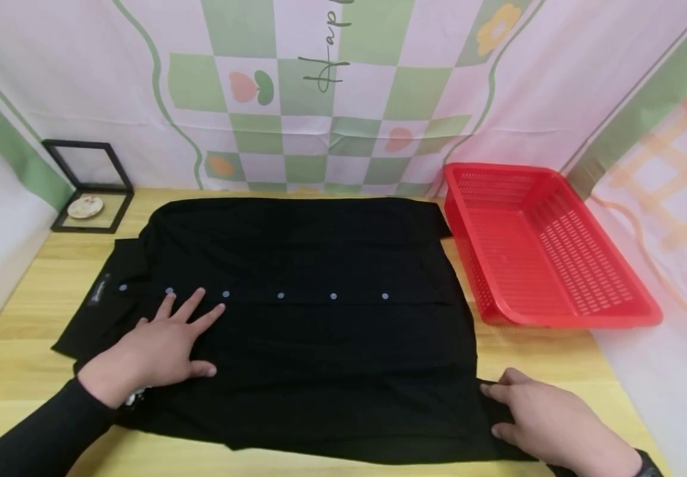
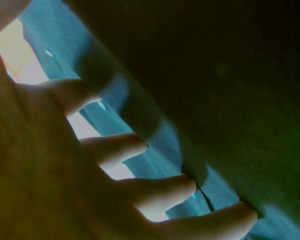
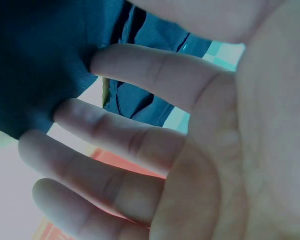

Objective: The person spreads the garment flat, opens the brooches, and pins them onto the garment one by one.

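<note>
A black button-up shirt [image 1: 313,358] lies spread on the wooden table, its collar [image 1: 95,298] to the left and a row of pale buttons along the middle. My left hand [image 1: 155,348] rests with spread fingers on the shirt near the collar, fingertips beside the buttons. In the left wrist view its fingers [image 2: 160,195] reach over the dark cloth. At the lower right, my right hand [image 1: 548,417] touches the end of a black sleeve [image 1: 498,407], thumb and forefinger apart on it. The right wrist view shows nearly straight fingers [image 3: 155,75] with tips against the cloth.
A red plastic basket [image 1: 516,245] stands at the back right, close to the shirt's hem. On the back left, a black-edged frame stand [image 1: 122,165] holds a round pale disc [image 1: 85,207]. A green-and-white checked curtain [image 1: 310,132] hangs behind the table [image 1: 15,371].
</note>
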`<move>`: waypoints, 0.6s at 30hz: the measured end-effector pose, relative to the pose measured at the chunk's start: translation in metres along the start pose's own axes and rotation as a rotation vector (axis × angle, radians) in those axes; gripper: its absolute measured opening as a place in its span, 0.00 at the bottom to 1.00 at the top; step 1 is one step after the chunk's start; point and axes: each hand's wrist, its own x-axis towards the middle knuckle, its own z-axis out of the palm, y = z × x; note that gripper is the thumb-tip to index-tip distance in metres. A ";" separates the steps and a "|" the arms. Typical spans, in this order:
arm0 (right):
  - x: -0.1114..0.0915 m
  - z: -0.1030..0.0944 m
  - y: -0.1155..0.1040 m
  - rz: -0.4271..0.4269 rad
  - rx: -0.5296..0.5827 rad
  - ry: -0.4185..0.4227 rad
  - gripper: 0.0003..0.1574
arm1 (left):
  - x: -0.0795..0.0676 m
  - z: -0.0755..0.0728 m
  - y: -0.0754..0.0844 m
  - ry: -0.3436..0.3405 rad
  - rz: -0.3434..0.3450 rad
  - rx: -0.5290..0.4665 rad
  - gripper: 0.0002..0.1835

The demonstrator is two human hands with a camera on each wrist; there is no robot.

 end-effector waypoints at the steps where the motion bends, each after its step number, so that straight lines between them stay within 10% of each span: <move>1: -0.001 0.001 0.000 0.008 -0.005 -0.007 0.34 | 0.000 0.000 0.000 -0.001 -0.001 0.000 0.54; 18: -0.001 -0.004 -0.006 -0.036 0.031 -0.062 0.12 | 0.001 0.002 0.000 0.013 -0.007 -0.001 0.52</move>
